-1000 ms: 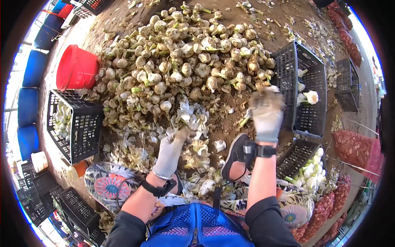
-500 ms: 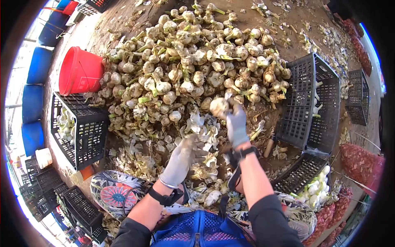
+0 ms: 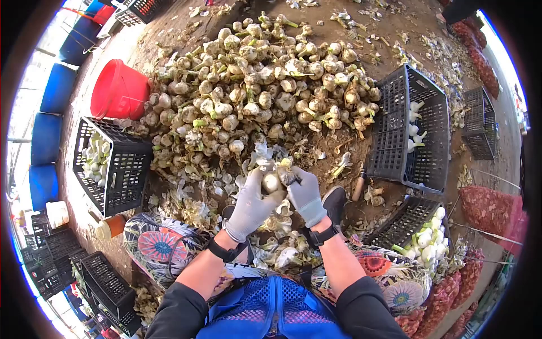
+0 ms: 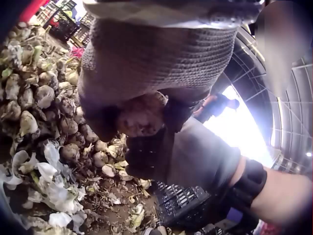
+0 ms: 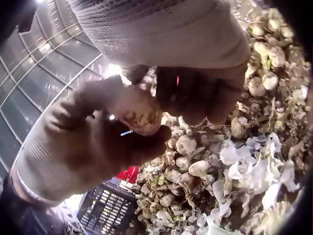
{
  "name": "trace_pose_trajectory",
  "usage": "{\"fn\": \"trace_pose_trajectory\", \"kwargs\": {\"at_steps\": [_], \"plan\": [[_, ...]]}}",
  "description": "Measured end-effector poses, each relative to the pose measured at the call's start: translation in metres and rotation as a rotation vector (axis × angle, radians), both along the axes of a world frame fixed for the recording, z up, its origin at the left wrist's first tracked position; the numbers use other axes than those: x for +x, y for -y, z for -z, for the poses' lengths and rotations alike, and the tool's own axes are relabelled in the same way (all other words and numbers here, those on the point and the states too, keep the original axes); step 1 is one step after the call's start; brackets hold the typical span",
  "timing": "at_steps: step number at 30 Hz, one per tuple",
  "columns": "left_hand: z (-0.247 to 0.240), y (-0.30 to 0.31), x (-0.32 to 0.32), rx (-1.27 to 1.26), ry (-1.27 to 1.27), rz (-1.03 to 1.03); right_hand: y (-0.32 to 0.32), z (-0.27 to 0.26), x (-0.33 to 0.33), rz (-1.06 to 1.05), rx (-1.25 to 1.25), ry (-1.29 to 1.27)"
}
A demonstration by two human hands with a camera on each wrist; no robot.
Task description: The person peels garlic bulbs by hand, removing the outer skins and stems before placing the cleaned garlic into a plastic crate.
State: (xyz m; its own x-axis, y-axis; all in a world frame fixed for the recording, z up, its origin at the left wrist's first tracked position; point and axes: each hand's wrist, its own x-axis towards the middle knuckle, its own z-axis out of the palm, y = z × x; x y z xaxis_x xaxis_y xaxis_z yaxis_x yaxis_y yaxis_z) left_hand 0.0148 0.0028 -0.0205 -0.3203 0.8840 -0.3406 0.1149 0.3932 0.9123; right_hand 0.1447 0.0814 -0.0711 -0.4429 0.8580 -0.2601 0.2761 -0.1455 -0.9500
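A garlic bulb (image 3: 272, 182) with dirt on its skin is between my two gloved hands, low in front of me. My left hand (image 3: 248, 206) grips it from the left, thumb toward me. My right hand (image 3: 305, 196) pinches it from the right, at the top near the cut stem. From the right wrist view, the bulb (image 5: 141, 113) shows brown patches on its outer skin. Fingers cover part of the bulb (image 4: 142, 117) in the left wrist view. Just beyond the hands lie loose white garlic skins (image 3: 262, 155).
A large heap of garlic bulbs (image 3: 254, 85) spreads ahead. A black crate (image 3: 389, 133) with peeled bulbs stands right, a wooden handle (image 3: 358, 187) beside it. Left are another crate (image 3: 127, 175) and a red bucket (image 3: 118, 90). White bulbs (image 3: 426, 240) fill a crate near my right knee.
My right hand has come from beside the right crate, carrying a garlic bulb from the heap's edge to my left hand. My left hand, loose before, now grips the bulb too.
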Motion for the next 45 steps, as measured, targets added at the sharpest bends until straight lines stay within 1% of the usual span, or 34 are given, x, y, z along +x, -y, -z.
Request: {"fn": "trace_pose_trajectory", "kwargs": {"at_steps": [3,4,5,6,7,9,11,13,15,16,18,19,20,21,22,23,24,25,26,27,29,30,31,32,33,34,35,37,38,40,41,43,44,45], "plan": [[-0.003,0.003,-0.003,0.114,0.047,0.042,0.007,-0.016,0.004,0.073,0.054,-0.034],[-0.006,0.003,-0.002,0.071,0.163,0.037,0.008,-0.017,0.009,0.086,0.055,-0.052],[-0.004,0.002,-0.001,0.074,0.165,0.041,0.008,-0.021,0.014,0.098,0.055,-0.070],[0.001,0.002,-0.002,0.098,0.295,-0.012,0.005,-0.027,0.022,0.002,-0.033,0.026],[0.003,0.001,-0.003,0.122,0.423,-0.067,0.005,-0.031,0.023,0.003,-0.029,0.026],[-0.005,0.000,-0.003,0.147,0.424,-0.042,0.006,-0.039,0.018,0.174,-0.264,-0.369],[-0.008,0.002,-0.001,0.126,0.225,0.077,0.004,-0.036,0.020,0.085,-0.270,-0.370],[-0.004,0.004,0.002,0.195,0.243,0.093,0.003,-0.052,0.017,0.099,-0.448,-0.433],[-0.005,0.008,-0.002,0.206,0.523,0.007,0.001,-0.049,0.022,0.067,-0.458,-0.475],[-0.007,0.010,-0.004,0.206,0.521,0.002,0.001,-0.047,0.026,0.015,-0.420,-0.425],[-0.017,0.011,-0.010,0.069,0.806,-0.077,0.002,-0.059,0.026,-0.065,-0.260,-0.253],[-0.019,0.012,-0.015,0.000,0.947,-0.118,0.001,-0.056,0.027,-0.069,-0.262,-0.252],[-0.013,0.007,-0.024,-0.065,1.194,-0.036,0.000,-0.053,0.027,-0.111,-0.105,-0.249],[-0.010,0.009,-0.026,-0.063,1.193,-0.042,0.000,-0.052,0.026,-0.153,0.053,-0.247],[-0.009,0.012,-0.028,-0.252,1.215,-0.016,0.001,-0.053,0.028,-0.162,0.176,-0.205],[-0.014,0.011,-0.027,-0.441,1.231,0.012,-0.002,-0.053,0.027,-0.167,0.174,-0.206],[-0.014,0.013,-0.018,-0.534,1.098,0.117,-0.006,-0.053,0.026,-0.223,0.466,-0.100],[-0.004,0.022,-0.014,-0.364,1.126,0.312,-0.009,-0.054,0.025,-0.275,0.758,0.011],[-0.004,0.027,-0.007,-0.269,1.105,0.237,-0.005,-0.056,0.026,-0.294,0.555,-0.026],[-0.004,0.029,-0.001,-0.175,1.085,0.161,-0.005,-0.051,0.027,-0.295,0.550,-0.022],[-0.007,0.023,-0.012,-0.248,1.168,0.138,-0.007,-0.028,0.031,-0.045,0.331,-0.055],[-0.005,0.020,-0.013,-0.209,1.161,0.039,-0.006,-0.001,0.038,0.064,0.441,0.088],[-0.002,0.018,-0.014,-0.172,1.152,-0.058,-0.005,0.013,0.047,0.057,0.444,0.084],[-0.003,0.017,-0.016,-0.149,1.119,-0.093,-0.004,0.023,0.056,0.074,0.285,0.053],[-0.003,0.016,-0.016,-0.131,1.089,-0.127,-0.004,0.005,0.051,0.093,0.124,0.026],[0.001,0.018,-0.015,-0.135,1.095,-0.127,0.000,-0.016,0.051,0.041,-0.197,-0.216],[0.007,0.020,-0.016,-0.121,1.064,-0.111,0.004,-0.038,0.043,0.138,-0.503,-0.506],[0.019,0.021,-0.016,-0.105,1.028,-0.095,0.013,-0.040,0.027,-0.030,-0.255,-0.440],[0.018,0.018,-0.014,-0.051,0.928,-0.123,0.014,-0.038,0.026,-0.029,-0.255,-0.442],[0.014,0.015,-0.010,0.032,0.688,-0.215,0.017,-0.030,0.025,0.103,-0.343,-0.467],[0.006,0.015,-0.011,0.031,0.687,-0.216,0.015,-0.028,0.027,0.103,-0.344,-0.468],[-0.001,0.015,-0.009,0.181,0.297,-0.087,0.007,-0.025,0.036,0.310,-0.395,-0.488],[0.009,0.019,-0.011,0.195,0.158,0.064,0.002,-0.034,0.037,0.318,-0.285,-0.393],[0.009,0.026,-0.007,-0.070,0.036,0.191,-0.001,-0.030,0.042,0.320,-0.282,-0.393]]}}
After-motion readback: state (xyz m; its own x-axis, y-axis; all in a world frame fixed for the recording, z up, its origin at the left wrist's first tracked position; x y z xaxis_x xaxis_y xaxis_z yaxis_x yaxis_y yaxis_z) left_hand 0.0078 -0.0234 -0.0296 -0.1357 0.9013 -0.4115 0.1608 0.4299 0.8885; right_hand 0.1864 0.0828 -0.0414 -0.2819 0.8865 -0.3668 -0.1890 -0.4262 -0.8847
